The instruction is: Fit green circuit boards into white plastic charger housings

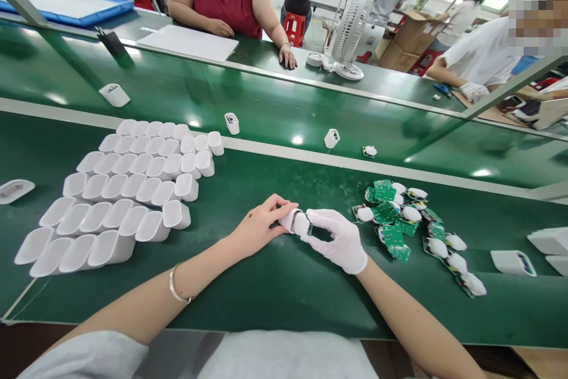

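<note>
My bare left hand [260,225] grips a white plastic housing [288,220] lying on its side, its open end turned to the right. In a white glove, my right hand [339,241] pinches a circuit board with a rounded white part [302,224] between thumb and fingers. That board sits at the mouth of the housing; how far inside it reaches I cannot tell. To the left stand rows of empty white housings [106,216], open ends up. A loose pile of green circuit boards [385,212], several bearing white rounded parts, lies right of my gloved hand.
A green conveyor belt [275,98] behind a pale rail [284,154] carries a few housings and one board. More housings [512,262] lie at the right. Across the belt are a seated person in red [224,3], a white fan [355,24] and a blue tray [80,15].
</note>
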`<state>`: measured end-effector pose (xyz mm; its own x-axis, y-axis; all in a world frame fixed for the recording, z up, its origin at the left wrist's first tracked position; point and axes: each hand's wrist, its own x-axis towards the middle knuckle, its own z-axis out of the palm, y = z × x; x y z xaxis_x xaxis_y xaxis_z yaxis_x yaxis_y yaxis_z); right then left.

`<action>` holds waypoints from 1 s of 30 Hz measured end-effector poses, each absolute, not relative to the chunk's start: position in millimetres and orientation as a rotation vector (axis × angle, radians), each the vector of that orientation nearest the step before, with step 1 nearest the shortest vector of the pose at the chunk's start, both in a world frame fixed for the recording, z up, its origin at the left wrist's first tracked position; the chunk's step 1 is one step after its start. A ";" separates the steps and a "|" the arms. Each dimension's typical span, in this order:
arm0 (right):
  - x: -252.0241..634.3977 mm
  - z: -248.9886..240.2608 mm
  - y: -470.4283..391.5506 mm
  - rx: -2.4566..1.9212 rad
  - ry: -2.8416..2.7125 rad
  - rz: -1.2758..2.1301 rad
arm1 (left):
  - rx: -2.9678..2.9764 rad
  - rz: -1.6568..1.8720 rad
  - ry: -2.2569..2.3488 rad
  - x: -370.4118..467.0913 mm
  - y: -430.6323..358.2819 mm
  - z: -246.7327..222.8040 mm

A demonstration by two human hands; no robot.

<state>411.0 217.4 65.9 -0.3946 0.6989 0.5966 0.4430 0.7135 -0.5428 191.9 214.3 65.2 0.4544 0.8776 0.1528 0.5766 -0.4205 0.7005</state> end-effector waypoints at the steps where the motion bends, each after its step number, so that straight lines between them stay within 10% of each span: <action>1: 410.8 66.4 217.9 -0.861 -2.064 0.353 | 2.141 0.690 1.213 192.0 214.0 65.5; 30: 400.5 71.5 216.3 -0.842 -2.348 0.098 | 2.069 0.534 1.229 194.0 213.9 68.9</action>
